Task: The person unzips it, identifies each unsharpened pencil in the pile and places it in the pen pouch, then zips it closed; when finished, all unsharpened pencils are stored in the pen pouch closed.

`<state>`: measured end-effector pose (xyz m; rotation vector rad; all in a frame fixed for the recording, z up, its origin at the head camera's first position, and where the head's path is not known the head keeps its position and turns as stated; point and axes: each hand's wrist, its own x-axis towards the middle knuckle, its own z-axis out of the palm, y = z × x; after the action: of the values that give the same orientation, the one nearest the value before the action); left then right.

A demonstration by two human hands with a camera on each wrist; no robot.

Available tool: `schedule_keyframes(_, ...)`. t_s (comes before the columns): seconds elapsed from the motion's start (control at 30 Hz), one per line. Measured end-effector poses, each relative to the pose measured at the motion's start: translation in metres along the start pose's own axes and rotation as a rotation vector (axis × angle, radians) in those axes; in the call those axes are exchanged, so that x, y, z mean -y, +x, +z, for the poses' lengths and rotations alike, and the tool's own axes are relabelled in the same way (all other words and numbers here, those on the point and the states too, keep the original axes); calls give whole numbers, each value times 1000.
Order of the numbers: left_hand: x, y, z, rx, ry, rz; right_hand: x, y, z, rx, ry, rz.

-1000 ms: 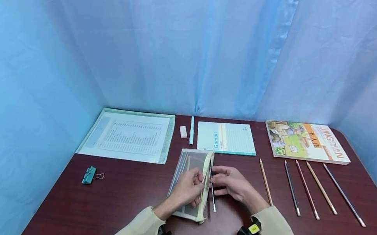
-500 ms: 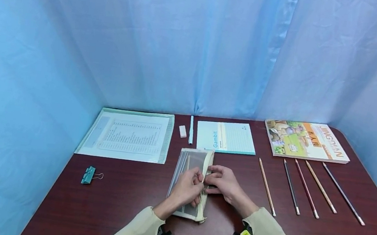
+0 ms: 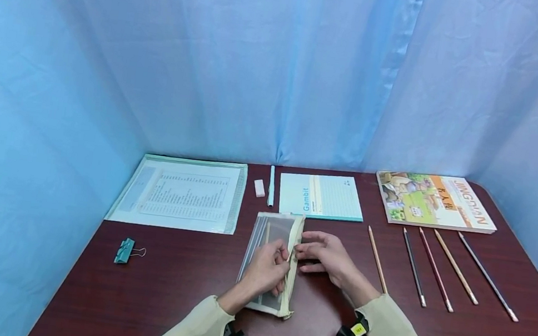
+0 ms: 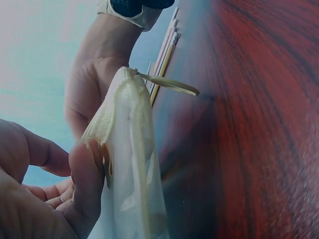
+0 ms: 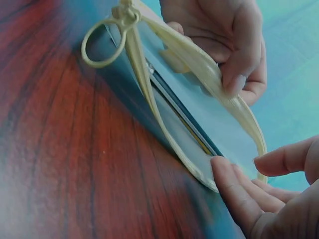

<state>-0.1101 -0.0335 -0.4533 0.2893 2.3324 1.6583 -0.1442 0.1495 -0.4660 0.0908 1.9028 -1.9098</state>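
A see-through zippered pencil case (image 3: 276, 224) with cream trim lies at the middle of the table, its mouth facing right. My left hand (image 3: 264, 268) pinches one edge of that mouth between thumb and curled fingers, holding it raised. Inside, a dark pencil (image 5: 187, 115) and a yellowish one beside it show in the right wrist view. At the opening, my right hand (image 3: 330, 258) has its fingers loosely extended; its fingertips (image 5: 222, 167) reach the near end of the dark pencil, thumb apart. A ring-shaped zipper pull (image 5: 102, 64) hangs at the case's corner.
Several pencils (image 3: 438, 267) lie in a row at the right, below a picture book (image 3: 438, 203). Behind the case are a notebook (image 3: 326, 197), a pen (image 3: 272, 186) and an eraser (image 3: 259, 188). A document sleeve (image 3: 180, 193) and a teal binder clip (image 3: 124, 251) lie left.
My right hand has brought the dark pencil from beside the mouth into the case, let it go and drawn slightly back to the right. My left hand keeps its grip on the edge.
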Motion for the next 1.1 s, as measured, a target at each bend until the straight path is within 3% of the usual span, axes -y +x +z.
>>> schedule_keyframes(0.17,0,0,-1,3,-4,8,2,0,1,27,-34,-1)
schedule_keyframes(0.33,0,0,-1,2,-5,-1,9,4,-6,-70,-75,-6)
schedule_keyframes(0.53,0,0,-2,-2,-8,-2,18,30,-24,-171,-164,37)
schedule_keyframes(0.8,1,-2,-1,13,-5,-1,25,61,-27,-133,-272,36)
schedule_keyframes(1.1,2,-2,3,48,53,13,22,76,-25,-166,-364,-25)
